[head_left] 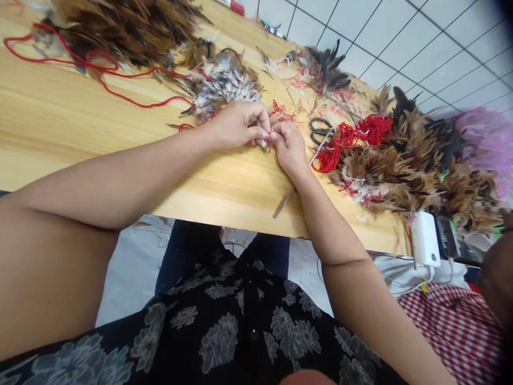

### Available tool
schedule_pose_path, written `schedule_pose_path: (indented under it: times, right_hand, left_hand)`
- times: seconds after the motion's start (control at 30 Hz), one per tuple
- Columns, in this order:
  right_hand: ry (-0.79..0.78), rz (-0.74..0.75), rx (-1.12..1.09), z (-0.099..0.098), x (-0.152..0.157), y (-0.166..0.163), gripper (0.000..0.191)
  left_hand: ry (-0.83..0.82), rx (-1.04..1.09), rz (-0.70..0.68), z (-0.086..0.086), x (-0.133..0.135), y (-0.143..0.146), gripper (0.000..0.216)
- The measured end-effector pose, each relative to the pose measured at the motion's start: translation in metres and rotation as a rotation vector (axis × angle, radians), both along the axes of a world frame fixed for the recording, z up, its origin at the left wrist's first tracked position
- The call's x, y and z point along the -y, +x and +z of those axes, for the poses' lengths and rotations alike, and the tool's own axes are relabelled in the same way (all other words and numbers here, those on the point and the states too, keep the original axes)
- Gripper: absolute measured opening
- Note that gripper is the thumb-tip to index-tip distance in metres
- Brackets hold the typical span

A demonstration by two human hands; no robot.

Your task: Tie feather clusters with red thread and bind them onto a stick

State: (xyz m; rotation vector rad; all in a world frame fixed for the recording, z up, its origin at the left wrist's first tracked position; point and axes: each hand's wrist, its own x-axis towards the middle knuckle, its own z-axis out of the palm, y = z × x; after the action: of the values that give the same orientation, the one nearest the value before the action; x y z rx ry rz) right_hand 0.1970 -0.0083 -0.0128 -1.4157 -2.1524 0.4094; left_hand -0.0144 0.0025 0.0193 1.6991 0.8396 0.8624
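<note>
In closed grip of left hand (242,125) and right hand (290,147), pinching whitish feather tuft (263,143) left of black-handled scissors (320,131), apparently binding, presumably needing tension next.

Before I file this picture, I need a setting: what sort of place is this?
Probably a small craft workspace, judging by the brown feathers, red cord and black-handled scissors lying on a wooden table.
</note>
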Motion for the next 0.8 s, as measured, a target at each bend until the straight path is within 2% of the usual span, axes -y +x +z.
schedule_pose_path:
  times: [0.13,0.27,0.43,0.6,0.73,0.8]
  right_hand:
    - [-0.063,-0.043,0.257,0.024,0.014,-0.010,0.026]
    - [-0.119,-0.115,0.449,0.042,0.026,-0.015,0.025]
    - [-0.088,-0.108,0.296,0.031,0.018,0.000,0.021]
    - [-0.078,-0.108,0.141,0.015,0.007,0.018,0.026]
    - [-0.087,-0.127,0.118,0.015,0.005,0.022,0.026]
    - [-0.094,-0.146,0.143,0.018,0.006,0.022,0.024]
  left_hand:
    - [-0.025,-0.023,0.009,-0.006,-0.005,-0.001,0.022]
    - [-0.072,0.009,-0.005,-0.010,-0.008,-0.005,0.011]
    - [-0.038,-0.046,0.029,-0.007,-0.007,-0.009,0.025]
    - [0.098,-0.114,0.085,0.001,-0.003,-0.010,0.017]
    - [0.199,-0.168,0.090,0.008,0.001,-0.010,0.005]
    - [0.230,-0.186,0.092,0.011,0.002,-0.010,0.006]
